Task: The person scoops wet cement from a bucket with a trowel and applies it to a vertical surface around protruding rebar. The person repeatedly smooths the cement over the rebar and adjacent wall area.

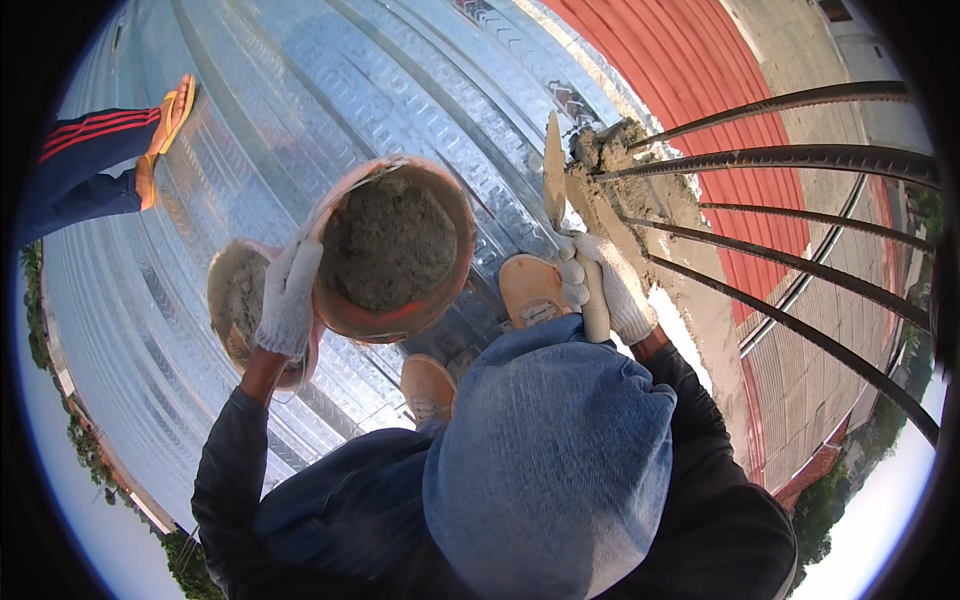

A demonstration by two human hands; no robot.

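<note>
Two gloved hands, one container, one tool, all above a corrugated metal roof [330,90]. Left hand [288,297] is on the left rim of the mortar bucket [456,230], probably to steady it with the mouth facing up. Thumb hidden, so can't tell how firmly that grip is closed. Right hand [603,280] has its grip wrapped round the handle of the trowel [554,175], blade pointing far, beside the mortar heap [605,150] at the rebars [760,157]. My read: bucket left, trowel right keeps mix and heap both within easy reach. Second bucket [222,280] is just left of the first, partly behind the left hand; maybe parked as spare.

Looks: mortar bucket is dull orange-pink, smeared inside, thin wire bail at the far rim. Mortar [395,240] in it is grey, rough, lumpy; seems fairly stiff. Trowel has a narrow pointed blade, tan in the sun, and a pale cylindrical handle.
</note>
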